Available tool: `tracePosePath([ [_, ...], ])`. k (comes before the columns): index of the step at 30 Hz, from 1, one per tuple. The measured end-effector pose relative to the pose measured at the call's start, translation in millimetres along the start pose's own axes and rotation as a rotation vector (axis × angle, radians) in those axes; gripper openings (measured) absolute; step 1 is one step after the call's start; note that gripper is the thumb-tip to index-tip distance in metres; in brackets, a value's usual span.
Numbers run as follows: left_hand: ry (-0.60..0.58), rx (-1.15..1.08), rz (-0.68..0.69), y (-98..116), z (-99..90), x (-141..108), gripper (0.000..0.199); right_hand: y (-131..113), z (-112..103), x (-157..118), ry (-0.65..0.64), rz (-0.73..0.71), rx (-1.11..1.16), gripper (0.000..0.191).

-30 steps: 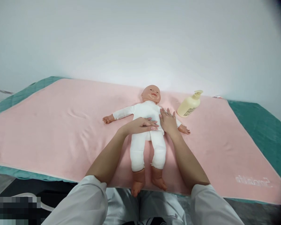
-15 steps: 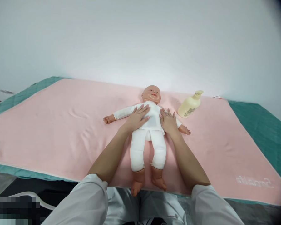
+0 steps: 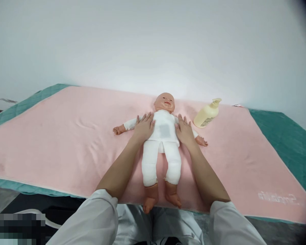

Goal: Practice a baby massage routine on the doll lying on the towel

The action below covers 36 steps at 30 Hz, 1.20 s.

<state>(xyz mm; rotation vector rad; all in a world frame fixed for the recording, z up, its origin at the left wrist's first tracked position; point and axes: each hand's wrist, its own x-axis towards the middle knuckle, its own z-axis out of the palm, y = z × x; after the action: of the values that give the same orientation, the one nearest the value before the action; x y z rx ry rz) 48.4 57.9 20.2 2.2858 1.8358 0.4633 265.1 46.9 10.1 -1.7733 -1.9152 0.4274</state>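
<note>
A baby doll (image 3: 164,126) in a white cloth suit lies on its back, head away from me and feet toward me. Its arms are spread to both sides. My left hand (image 3: 144,127) rests flat along the left side of its torso, near the shoulder, fingers stretched out. On the other side my right hand (image 3: 184,130) lies open with fingers apart, along the torso's right edge and over part of the upper arm. Between my hands the chest is uncovered, and a grey patch shows on the white cloth. Neither hand is closed round anything.
A pale yellow pump bottle (image 3: 206,115) stands to the right of the doll, near its arm. Under everything is a pink mat (image 3: 73,143) over a green cover (image 3: 285,143). A white wall (image 3: 153,44) rises behind. The mat's front edge runs close to my body.
My left hand has slid outward from the doll's chest to its side, baring the grey patch. My right hand has shifted slightly outward too. The doll and bottle have stayed put.
</note>
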Motion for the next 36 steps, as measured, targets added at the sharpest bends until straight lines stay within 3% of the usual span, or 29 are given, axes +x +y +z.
tracePosePath([
  [3, -0.001, -0.003, 0.008, 0.3, -0.6, -0.1, 0.057, -0.9, -10.4, -3.7, -0.042, -0.176, 0.275, 0.059],
  [6, -0.001, -0.001, 0.011, 0.7, -1.4, -0.5, 0.056, -10.9, -19.0, -12.0, -0.284, -0.471, 0.483, 0.055],
  [9, -0.004, -0.001, 0.010, 0.9, -2.5, -1.2, 0.056, -22.9, -20.2, -18.9, -0.498, -0.625, 0.516, 0.050],
  [11, -0.004, -0.005, 0.011, 0.8, -2.9, -1.4, 0.056, -26.7, -17.7, -20.0, -0.538, -0.642, 0.464, 0.045],
  [17, 0.004, -0.017, 0.011, -0.4, -0.3, -0.5, 0.056, -16.0, -6.5, -10.3, -0.356, -0.559, 0.252, 0.045],
  [24, 0.002, -0.007, 0.016, -0.6, 0.7, 0.4, 0.056, -3.9, 3.4, -1.4, -0.157, -0.280, 0.016, 0.054],
  [32, 0.016, -0.072, 0.039, -3.5, 3.1, 1.7, 0.056, -2.1, 4.1, 0.0, -0.066, -0.064, -0.212, 0.055],
  [36, 0.119, -0.279, 0.143, -1.7, -7.9, -1.4, 0.055, -1.6, 4.8, 0.2, -0.041, -0.014, -0.254, 0.054],
])
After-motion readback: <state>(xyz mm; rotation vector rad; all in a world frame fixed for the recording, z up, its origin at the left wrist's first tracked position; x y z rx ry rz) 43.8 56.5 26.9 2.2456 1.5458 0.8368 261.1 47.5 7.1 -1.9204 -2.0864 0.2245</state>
